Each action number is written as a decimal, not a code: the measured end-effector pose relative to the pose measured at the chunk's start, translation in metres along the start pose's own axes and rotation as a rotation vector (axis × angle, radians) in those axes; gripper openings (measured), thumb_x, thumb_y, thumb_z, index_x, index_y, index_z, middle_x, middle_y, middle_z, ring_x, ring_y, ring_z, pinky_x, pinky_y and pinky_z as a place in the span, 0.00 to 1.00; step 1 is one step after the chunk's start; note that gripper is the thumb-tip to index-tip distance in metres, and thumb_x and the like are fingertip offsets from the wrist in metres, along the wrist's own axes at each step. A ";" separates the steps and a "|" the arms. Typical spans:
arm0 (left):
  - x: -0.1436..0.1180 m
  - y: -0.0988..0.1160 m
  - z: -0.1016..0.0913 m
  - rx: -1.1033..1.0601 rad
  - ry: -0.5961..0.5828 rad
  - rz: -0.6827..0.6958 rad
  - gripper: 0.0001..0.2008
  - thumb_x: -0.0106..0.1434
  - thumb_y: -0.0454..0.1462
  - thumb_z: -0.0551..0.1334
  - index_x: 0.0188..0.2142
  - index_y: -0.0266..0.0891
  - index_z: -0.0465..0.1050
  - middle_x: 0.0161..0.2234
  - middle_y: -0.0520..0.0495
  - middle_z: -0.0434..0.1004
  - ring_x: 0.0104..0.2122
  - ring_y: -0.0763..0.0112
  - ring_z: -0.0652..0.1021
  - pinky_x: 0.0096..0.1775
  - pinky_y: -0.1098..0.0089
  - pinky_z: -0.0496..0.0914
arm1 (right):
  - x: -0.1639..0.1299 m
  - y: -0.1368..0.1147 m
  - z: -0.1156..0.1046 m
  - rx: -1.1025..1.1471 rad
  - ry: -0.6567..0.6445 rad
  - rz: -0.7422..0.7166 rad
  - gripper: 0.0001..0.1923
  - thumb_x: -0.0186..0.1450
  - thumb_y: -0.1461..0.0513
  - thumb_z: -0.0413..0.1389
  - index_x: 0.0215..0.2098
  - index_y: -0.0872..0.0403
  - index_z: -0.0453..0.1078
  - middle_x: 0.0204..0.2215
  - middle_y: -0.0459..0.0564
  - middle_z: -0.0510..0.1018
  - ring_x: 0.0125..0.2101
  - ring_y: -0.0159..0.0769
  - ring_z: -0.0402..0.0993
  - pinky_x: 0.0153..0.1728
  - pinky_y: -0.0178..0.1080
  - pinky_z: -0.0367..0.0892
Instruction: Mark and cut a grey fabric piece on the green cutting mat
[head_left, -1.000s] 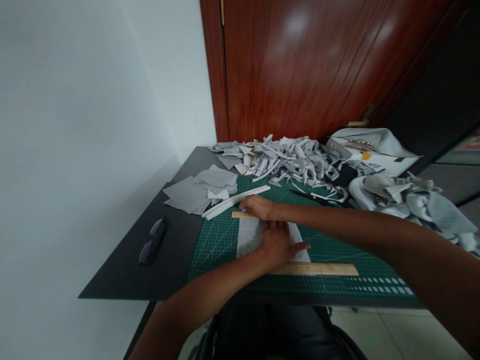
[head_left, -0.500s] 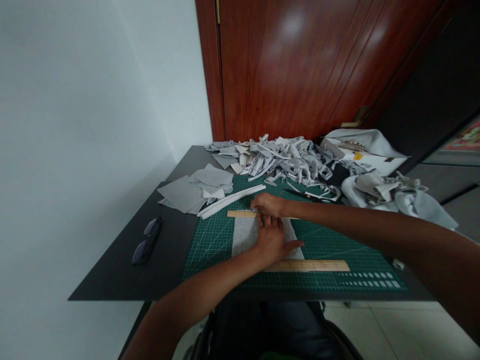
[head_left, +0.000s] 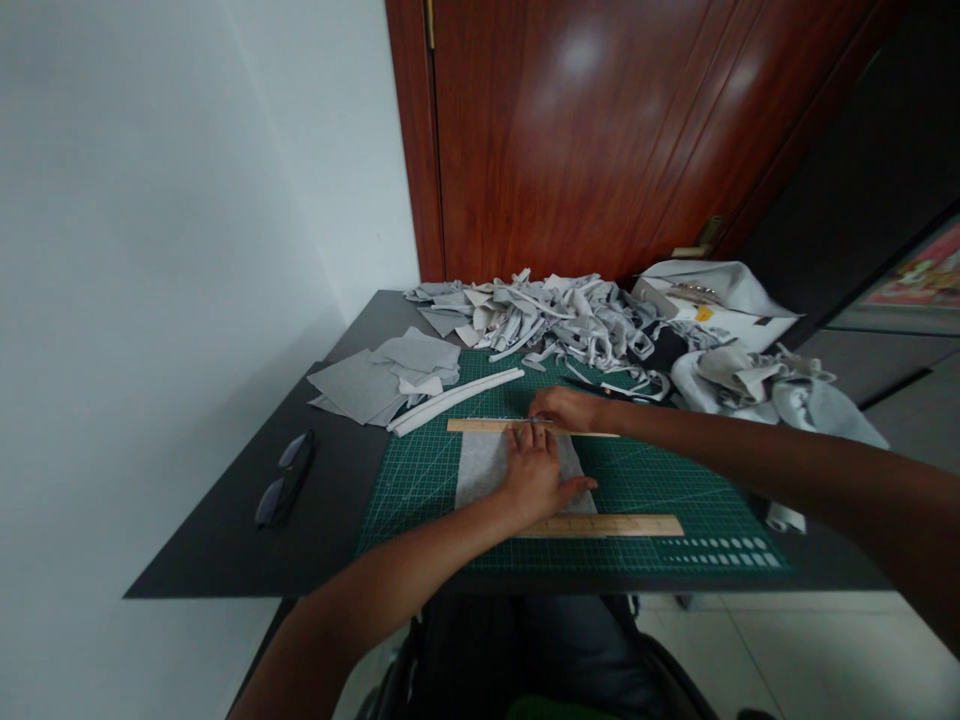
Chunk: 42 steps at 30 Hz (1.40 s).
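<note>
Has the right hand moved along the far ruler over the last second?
Yes. The right hand has slid rightward along the far ruler, away from its left end, which now lies more exposed on the green cutting mat.

No text can be read: the scale marks on the wooden ruler (head_left: 607,525) and the white printed grid on the green cutting mat (head_left: 675,500) are too small.

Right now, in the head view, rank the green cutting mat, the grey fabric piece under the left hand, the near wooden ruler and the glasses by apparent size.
1. Green cutting mat, clearly largest.
2. Grey fabric piece, partly hidden by the left hand.
3. Near wooden ruler: longer than the glasses, but thin.
4. Glasses. Ruler and glasses look close in area, so their order is unsure.
</note>
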<state>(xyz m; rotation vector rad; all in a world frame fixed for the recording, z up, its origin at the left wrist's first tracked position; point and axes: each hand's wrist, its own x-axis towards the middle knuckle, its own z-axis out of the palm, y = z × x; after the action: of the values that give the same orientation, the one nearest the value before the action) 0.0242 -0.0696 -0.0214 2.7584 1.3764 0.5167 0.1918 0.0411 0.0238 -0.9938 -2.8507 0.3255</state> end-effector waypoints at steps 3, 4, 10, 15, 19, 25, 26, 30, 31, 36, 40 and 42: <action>0.000 0.000 -0.001 0.004 -0.017 0.009 0.53 0.65 0.70 0.50 0.64 0.20 0.66 0.66 0.21 0.65 0.67 0.33 0.62 0.67 0.38 0.51 | -0.017 0.010 -0.003 -0.002 -0.021 0.014 0.09 0.65 0.72 0.57 0.34 0.56 0.79 0.31 0.53 0.81 0.34 0.39 0.74 0.39 0.37 0.64; 0.000 0.000 -0.002 0.004 -0.019 0.007 0.53 0.65 0.70 0.50 0.64 0.20 0.66 0.65 0.21 0.65 0.66 0.34 0.62 0.67 0.38 0.52 | -0.023 0.013 -0.003 -0.003 -0.024 0.022 0.10 0.65 0.72 0.56 0.35 0.57 0.79 0.31 0.53 0.81 0.35 0.39 0.74 0.39 0.38 0.65; 0.001 0.001 -0.004 0.017 -0.010 -0.006 0.54 0.64 0.70 0.51 0.64 0.19 0.66 0.64 0.21 0.66 0.65 0.34 0.64 0.66 0.39 0.53 | -0.055 0.026 -0.002 -0.008 -0.010 0.089 0.11 0.65 0.73 0.55 0.38 0.57 0.78 0.34 0.55 0.81 0.35 0.41 0.75 0.38 0.38 0.65; 0.001 0.001 -0.004 0.036 0.007 -0.004 0.53 0.63 0.71 0.52 0.62 0.22 0.69 0.63 0.23 0.68 0.64 0.34 0.65 0.66 0.40 0.53 | -0.061 0.026 0.001 0.011 0.024 0.134 0.09 0.66 0.71 0.54 0.40 0.57 0.76 0.34 0.54 0.81 0.35 0.41 0.75 0.37 0.38 0.65; 0.001 0.001 -0.004 0.042 0.013 0.002 0.53 0.63 0.71 0.51 0.61 0.22 0.70 0.63 0.23 0.69 0.63 0.35 0.66 0.65 0.40 0.54 | -0.054 0.025 0.003 0.040 0.041 0.132 0.08 0.67 0.70 0.55 0.40 0.56 0.76 0.35 0.53 0.81 0.36 0.40 0.76 0.38 0.37 0.66; 0.001 0.001 -0.002 0.034 0.019 0.009 0.54 0.63 0.71 0.51 0.61 0.20 0.70 0.63 0.22 0.69 0.63 0.35 0.66 0.66 0.40 0.54 | -0.031 0.016 0.007 0.066 0.065 0.087 0.10 0.68 0.69 0.54 0.40 0.56 0.78 0.36 0.54 0.82 0.38 0.40 0.77 0.41 0.38 0.68; 0.001 0.001 -0.002 0.033 0.022 0.008 0.55 0.63 0.71 0.50 0.62 0.20 0.70 0.63 0.22 0.68 0.63 0.34 0.66 0.66 0.40 0.53 | -0.026 0.014 0.008 0.070 0.071 0.083 0.10 0.68 0.68 0.54 0.40 0.56 0.78 0.35 0.54 0.82 0.37 0.40 0.76 0.41 0.38 0.68; 0.000 0.001 0.000 0.032 0.016 0.006 0.57 0.63 0.72 0.49 0.64 0.18 0.67 0.65 0.19 0.65 0.66 0.33 0.64 0.66 0.38 0.53 | -0.003 0.007 0.015 0.086 0.097 0.087 0.11 0.68 0.68 0.53 0.40 0.56 0.79 0.35 0.53 0.83 0.36 0.39 0.77 0.40 0.38 0.69; 0.000 0.001 0.000 0.034 0.010 0.006 0.57 0.63 0.72 0.49 0.64 0.18 0.67 0.66 0.19 0.64 0.66 0.32 0.63 0.66 0.37 0.53 | 0.002 0.005 0.016 0.091 0.102 0.091 0.11 0.68 0.69 0.53 0.40 0.56 0.79 0.35 0.53 0.83 0.36 0.39 0.77 0.40 0.37 0.69; 0.000 0.002 -0.003 0.028 0.004 -0.009 0.57 0.62 0.72 0.51 0.65 0.19 0.66 0.66 0.19 0.64 0.67 0.32 0.61 0.67 0.39 0.53 | 0.025 -0.006 0.019 0.128 0.108 0.111 0.12 0.67 0.70 0.54 0.40 0.56 0.80 0.34 0.51 0.83 0.35 0.37 0.77 0.38 0.35 0.68; 0.000 0.002 -0.002 0.020 0.012 -0.019 0.57 0.62 0.72 0.51 0.66 0.21 0.65 0.67 0.20 0.63 0.68 0.33 0.60 0.68 0.39 0.51 | 0.044 -0.014 0.021 0.149 0.107 0.116 0.13 0.65 0.71 0.54 0.39 0.57 0.80 0.32 0.50 0.83 0.33 0.37 0.76 0.36 0.34 0.66; -0.001 0.001 -0.001 0.013 0.006 -0.014 0.56 0.63 0.71 0.51 0.67 0.22 0.64 0.67 0.21 0.63 0.68 0.34 0.60 0.68 0.38 0.50 | 0.056 -0.019 0.023 0.153 0.109 0.112 0.13 0.65 0.72 0.54 0.39 0.57 0.80 0.31 0.50 0.82 0.32 0.36 0.75 0.35 0.34 0.65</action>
<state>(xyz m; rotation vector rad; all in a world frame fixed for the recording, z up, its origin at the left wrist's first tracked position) 0.0245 -0.0712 -0.0202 2.7576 1.4049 0.5173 0.1326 0.0576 0.0077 -1.1059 -2.6347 0.4756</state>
